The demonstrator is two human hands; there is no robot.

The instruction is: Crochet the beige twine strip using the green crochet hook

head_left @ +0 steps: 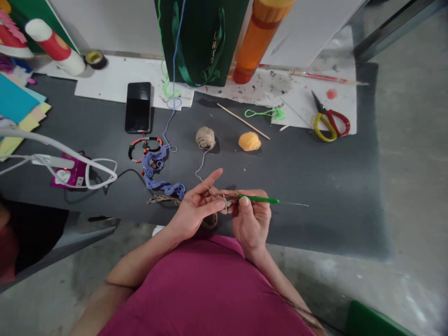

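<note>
Left hand [195, 210] pinches a small tan crochet piece [226, 204] between thumb and fingertips, with the index finger [213, 173] raised and a fine tan yarn [200, 168] running up from it. Right hand [251, 219] is closed around a crochet hook [257, 199] with a green handle, its thumb pressed on the grip and a thin metal shaft pointing right; the hook's near end meets the tan crochet piece between the two hands. Both hands hover just above the near edge of a dark grey surface [315, 186], in front of a magenta shirt [206, 289]. The tan yarn leads far across the surface to a tan yarn ball [205, 138], which sits just beside an orange yarn ball [249, 141]. A bamboo stick [243, 121] lies beyond them, and a green yarn scrap [265, 113] rests farther right. Left of the hands lie a tan crocheted strip [163, 199], a blue crocheted strip [157, 172] and a beaded bracelet [145, 148]. A blue yarn strand [173, 102] trails up toward a green gift bag [201, 42] at the far edge. A black smartphone [138, 107] lies far left of centre, an orange tube [261, 37] stands beside the bag, and scissors [331, 122] with red and yellow handles rest on paper at far right.
</note>
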